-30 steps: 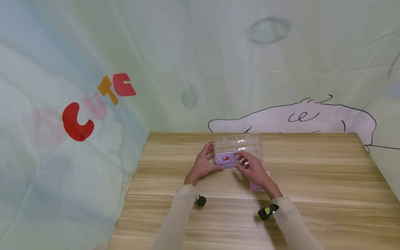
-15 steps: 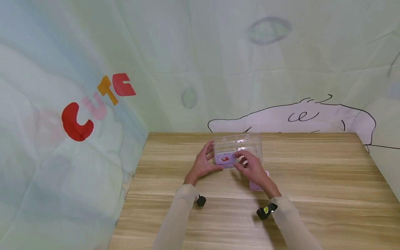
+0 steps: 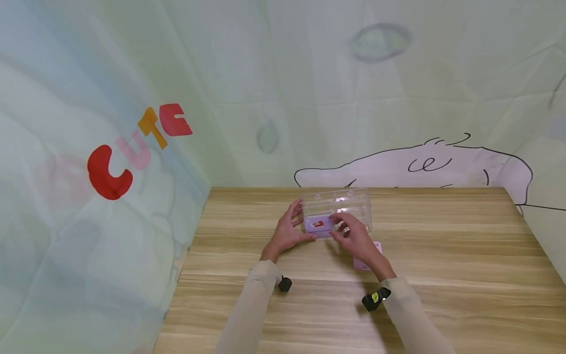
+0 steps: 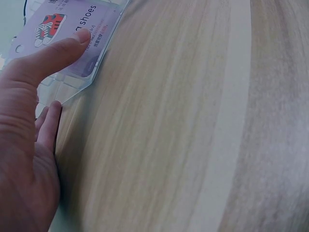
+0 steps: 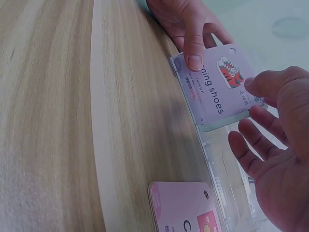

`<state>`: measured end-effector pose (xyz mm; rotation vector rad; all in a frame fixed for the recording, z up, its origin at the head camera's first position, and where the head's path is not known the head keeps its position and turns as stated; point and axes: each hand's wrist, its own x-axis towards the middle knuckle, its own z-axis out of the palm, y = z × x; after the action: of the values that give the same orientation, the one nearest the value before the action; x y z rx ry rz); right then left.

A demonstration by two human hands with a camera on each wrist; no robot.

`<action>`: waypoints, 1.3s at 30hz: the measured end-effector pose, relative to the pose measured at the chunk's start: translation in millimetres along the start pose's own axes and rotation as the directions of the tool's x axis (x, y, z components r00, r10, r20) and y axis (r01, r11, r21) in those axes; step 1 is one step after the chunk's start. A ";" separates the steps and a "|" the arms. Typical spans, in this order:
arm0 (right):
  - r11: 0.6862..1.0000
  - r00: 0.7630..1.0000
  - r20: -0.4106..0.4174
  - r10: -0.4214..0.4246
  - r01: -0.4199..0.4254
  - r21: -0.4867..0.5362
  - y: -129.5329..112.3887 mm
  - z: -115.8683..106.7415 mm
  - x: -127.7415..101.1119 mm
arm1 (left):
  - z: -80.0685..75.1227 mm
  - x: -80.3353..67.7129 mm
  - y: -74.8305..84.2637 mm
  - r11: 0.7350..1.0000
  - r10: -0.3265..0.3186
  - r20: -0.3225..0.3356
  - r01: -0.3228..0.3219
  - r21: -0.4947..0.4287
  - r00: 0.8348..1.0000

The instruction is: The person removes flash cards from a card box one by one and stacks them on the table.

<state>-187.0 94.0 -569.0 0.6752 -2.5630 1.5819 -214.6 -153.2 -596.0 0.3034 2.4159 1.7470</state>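
A clear plastic card rack (image 3: pixel 353 200) with several tiers stands near the back of the table. In its lower left part is a lilac flashcard (image 5: pixel 212 87) printed with red sneakers and "running shoes". My left hand (image 3: pixel 286 233) grips the rack's left side, its thumb (image 4: pixel 65 50) lying across the front over the card. At the card's right side, my right hand (image 3: pixel 355 239) pinches its edge between thumb and index finger; the other fingers are loosely bent. Partly under the right forearm in the head view, a stack of pink flashcards (image 5: pixel 178 203) lies on the table.
The wood-grain table (image 3: pixel 442 255) reaches back to a pale printed curtain (image 3: pixel 247 88). Another curtain side with "CUTE" letters (image 3: pixel 110 172) hangs at the left. A black wrist camera (image 3: pixel 285 284) is strapped to each wrist.
The running shoes card has shifted very slightly to the left in the rack, and my right hand has moved slightly left with it. The left hand and the rack have hardly moved.
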 end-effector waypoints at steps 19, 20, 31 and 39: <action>1.000 1.000 -0.022 0.006 -0.006 0.017 -1.5 -0.1 1.7 | -0.9 0.7 2.9 1.000 -0.015 0.015 0.015 -0.001 1.000; 1.000 1.000 -0.026 0.005 -0.005 0.022 -1.6 0.3 1.4 | -0.8 0.4 2.6 1.000 -0.017 0.016 0.017 -0.003 1.000; 1.000 0.998 -0.060 -0.002 0.003 0.016 -0.6 4.9 0.9 | -1.4 -1.1 -1.7 1.000 -0.011 0.008 0.011 0.009 1.000; 0.999 0.998 -0.060 -0.033 0.034 0.017 -1.3 4.8 -0.5 | -0.8 -0.6 -0.3 1.000 -0.008 0.007 0.008 -0.001 1.000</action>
<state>-185.2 89.5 -570.4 0.6582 -2.4849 1.5914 -214.3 -154.3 -596.1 0.2988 2.4075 1.7409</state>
